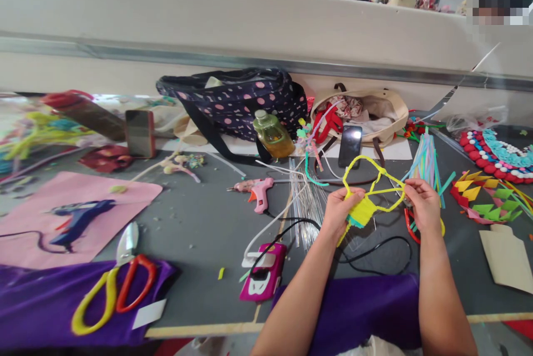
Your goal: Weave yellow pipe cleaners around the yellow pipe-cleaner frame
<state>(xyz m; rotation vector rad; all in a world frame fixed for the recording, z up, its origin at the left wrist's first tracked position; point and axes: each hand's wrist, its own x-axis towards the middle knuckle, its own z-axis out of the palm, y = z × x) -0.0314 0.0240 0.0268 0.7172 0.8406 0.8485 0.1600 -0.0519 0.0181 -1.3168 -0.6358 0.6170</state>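
Observation:
A bright yellow pipe-cleaner piece (364, 211) is stretched between my two hands above the table. It has a flat, closely packed patch with a bit of teal at its lower edge, and bent loops extend up and to the right. My left hand (339, 209) pinches the piece beside the flat patch, thumb on top. At the far right corner of the loops, my right hand (423, 206) has its thumb and fingers closed on the same yellow strand. Partly hidden behind my right hand are red-handled scissors (410, 226). Clear sticks and thin wires (308, 217) lie left of my left hand.
A pink glue gun (259, 190) lies left of the hands, its black cord running below them. A magenta power strip (266, 275), large scissors (122, 272) and a blue glue gun (81, 222) lie further left. A bottle (272, 136) and dark bag (237, 100) stand behind.

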